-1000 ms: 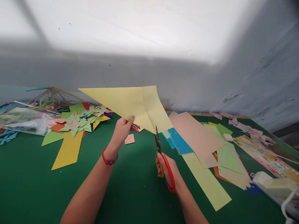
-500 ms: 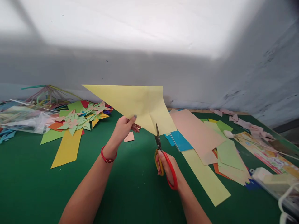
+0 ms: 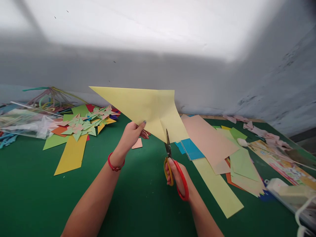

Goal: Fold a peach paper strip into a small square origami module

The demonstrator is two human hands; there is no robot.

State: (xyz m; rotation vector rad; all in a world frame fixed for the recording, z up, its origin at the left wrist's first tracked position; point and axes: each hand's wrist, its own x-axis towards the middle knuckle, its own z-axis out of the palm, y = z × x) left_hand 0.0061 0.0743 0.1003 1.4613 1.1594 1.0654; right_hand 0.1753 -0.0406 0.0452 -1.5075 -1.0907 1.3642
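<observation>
A creased sheet of pale yellow paper (image 3: 138,102), partly folded, is held up above the table. My left hand (image 3: 134,133) pinches its lower edge between thumb and fingers. The scissors (image 3: 182,184), with one red and one yellow handle loop, are gripped in my right hand (image 3: 176,172). Their blades point up and straddle the paper's lower edge, right of the middle crease. A small pink paper piece (image 3: 137,144) lies on the table just beyond my left hand.
Folded paper stars (image 3: 79,126) and a plastic bag (image 3: 32,126) lie at left on the green table (image 3: 138,210). To the right are a pink sheet (image 3: 209,141), a yellow strip (image 3: 219,191), blue paper (image 3: 192,149) and a white power strip (image 3: 283,189). A wall rises behind.
The view has shifted slightly, so the paper and both hands sit a little farther right. Both hands keep their grips, and the scissor blades stay at the paper's lower edge.
</observation>
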